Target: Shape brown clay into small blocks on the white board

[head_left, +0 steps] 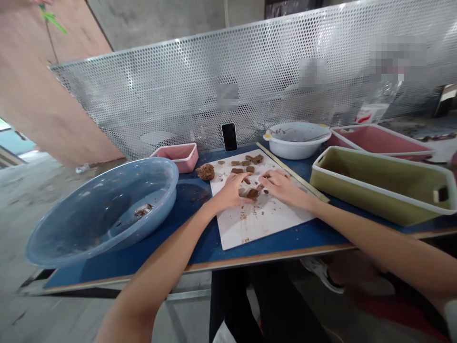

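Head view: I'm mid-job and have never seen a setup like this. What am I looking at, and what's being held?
There is no machine here: these are a person's bare left hand and right hand. The one picture comes from a camera on that person's head, looking forward and down.

On the blue table lies a white board scattered with crumbs and small brown blocks. A rough brown lump sits at its left edge, a blue tub farther left, and a green bin to the right.

Both hands are over the board, fingers bent, with a brown piece between them. Whether either hand grips it or only touches it, I can't tell.
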A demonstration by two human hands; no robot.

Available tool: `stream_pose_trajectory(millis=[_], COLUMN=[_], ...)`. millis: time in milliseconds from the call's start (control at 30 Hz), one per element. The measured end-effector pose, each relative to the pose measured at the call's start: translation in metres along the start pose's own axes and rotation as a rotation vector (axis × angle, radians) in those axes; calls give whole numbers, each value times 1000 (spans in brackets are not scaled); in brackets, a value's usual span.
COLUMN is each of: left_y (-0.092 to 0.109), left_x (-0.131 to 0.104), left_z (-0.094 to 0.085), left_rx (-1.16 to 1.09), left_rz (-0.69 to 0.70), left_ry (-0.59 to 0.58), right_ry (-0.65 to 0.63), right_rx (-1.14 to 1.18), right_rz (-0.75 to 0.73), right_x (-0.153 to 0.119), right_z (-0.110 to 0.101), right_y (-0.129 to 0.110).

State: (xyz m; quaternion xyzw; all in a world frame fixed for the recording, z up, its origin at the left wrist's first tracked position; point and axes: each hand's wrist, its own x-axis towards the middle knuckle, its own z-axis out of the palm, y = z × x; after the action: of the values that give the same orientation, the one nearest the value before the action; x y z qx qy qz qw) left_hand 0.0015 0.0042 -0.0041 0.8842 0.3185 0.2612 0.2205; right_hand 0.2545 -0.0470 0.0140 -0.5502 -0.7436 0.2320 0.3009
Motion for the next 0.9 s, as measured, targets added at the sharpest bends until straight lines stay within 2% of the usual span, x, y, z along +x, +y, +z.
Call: stream_pose_trajectory(millis=[367,467,633,733,900], left_y=[3,0,-3,-5,-9], left_x=[-1,0,-3,-6,-7], left_z=[-3,-2,-5,-7,-7], left_rx=[-19,-25,-50,-66,-45], left_rz=[2,-5,45,78,60], left_ry=[-33,-12,-31,-46,7], right_ry=[54,43,-77,-135,-117], right_rx=[-103,-137,-239,-303,-307], right_rz=[-64,-202,-466,-526,-552], right_x=[4,3,-2,-5,-3], right_z=[-2,-5,-10,-13,-18], right_y=[2,4,2,1,4])
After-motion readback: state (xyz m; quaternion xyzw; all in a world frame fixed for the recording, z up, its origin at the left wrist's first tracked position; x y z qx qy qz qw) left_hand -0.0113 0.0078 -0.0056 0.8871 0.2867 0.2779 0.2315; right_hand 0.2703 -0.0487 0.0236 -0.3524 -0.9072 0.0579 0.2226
